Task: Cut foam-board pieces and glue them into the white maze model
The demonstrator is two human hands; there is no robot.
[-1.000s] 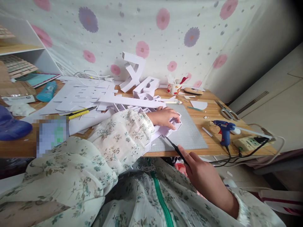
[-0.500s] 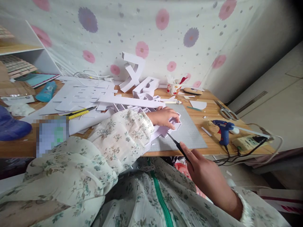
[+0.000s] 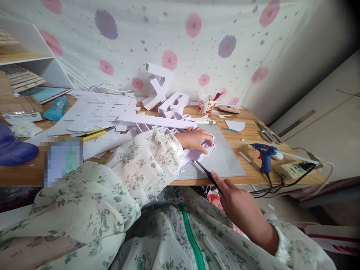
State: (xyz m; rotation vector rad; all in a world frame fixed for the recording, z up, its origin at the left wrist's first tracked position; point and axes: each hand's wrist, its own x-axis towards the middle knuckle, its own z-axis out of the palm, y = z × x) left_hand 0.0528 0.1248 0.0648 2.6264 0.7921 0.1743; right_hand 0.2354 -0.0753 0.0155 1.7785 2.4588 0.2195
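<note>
My left hand (image 3: 197, 138) has its fingers curled over a white foam-board piece (image 3: 210, 145) with raised walls, pressing it on the grey cutting mat (image 3: 225, 157). Hand and sleeve hide much of this piece. In my right hand (image 3: 239, 204) is a slim black pointed tool (image 3: 209, 175), its thumb and fingers closed round the handle. The tip reaches the near edge of the white piece, just below my left hand. Whether it is tweezers or a craft knife, I cannot tell. Small white scraps (image 3: 183, 171) lie on the mat beside it.
A blue glue gun (image 3: 264, 153) and a power strip (image 3: 292, 170) with cords stand right, near scissors (image 3: 268, 132). Behind are white letter-like shapes (image 3: 159, 84) and a paper cup (image 3: 206, 105). Left lie cut white sheets (image 3: 95, 110), a yellow cutter (image 3: 95, 135) and a blue bottle (image 3: 55, 108).
My right hand has moved slightly left, bringing the tool's tip left and a little lower along the white piece's edge. My left hand keeps its place.
</note>
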